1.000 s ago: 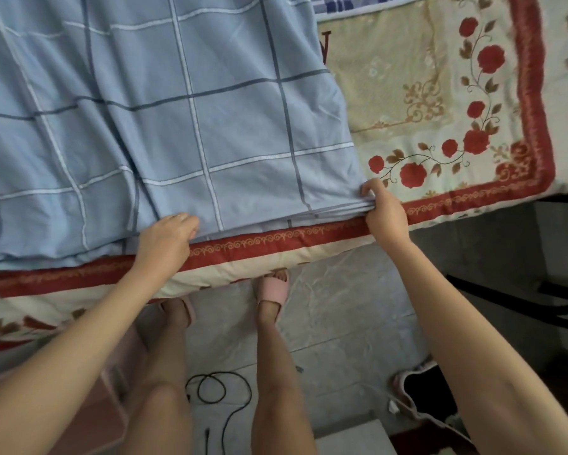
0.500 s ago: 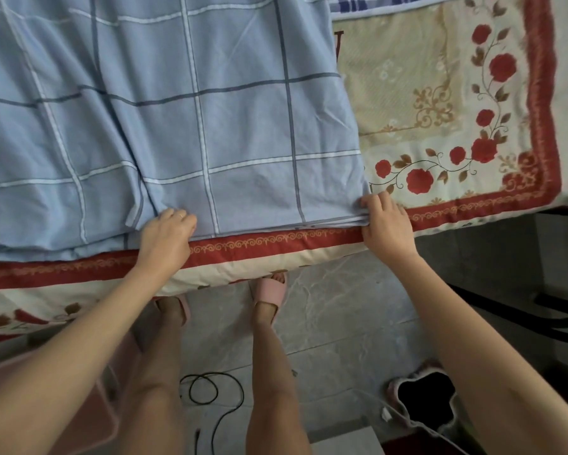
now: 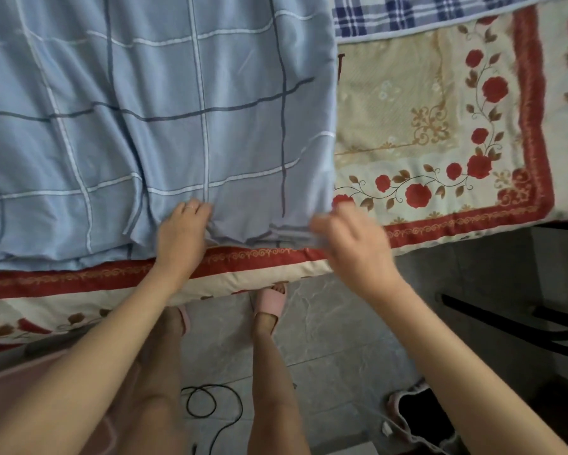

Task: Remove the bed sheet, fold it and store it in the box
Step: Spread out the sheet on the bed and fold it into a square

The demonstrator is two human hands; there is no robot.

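Note:
The blue checked bed sheet [image 3: 164, 119] lies folded in layers on the left and middle of the bed, on top of a floral quilt [image 3: 440, 133]. My left hand [image 3: 182, 236] pinches the sheet's near edge, and the cloth puckers around its fingers. My right hand [image 3: 351, 244], blurred by motion, is curled on the sheet's near right corner, which is raised a little off the quilt. The edge between the two hands is bunched and wavy. No box is clearly in view.
A plaid cloth [image 3: 423, 14] lies at the bed's far side. On the grey tiled floor are my feet in pink slippers [image 3: 271, 298], a black cable [image 3: 210, 405], a dark bag with pale trim [image 3: 422, 418] and a black frame [image 3: 505, 326]. Something pink [image 3: 20, 376] sits at lower left.
Both hands have moved toward each other along the near edge. The right hand has drawn the corner leftward and lifted it, so the edge between them now bunches.

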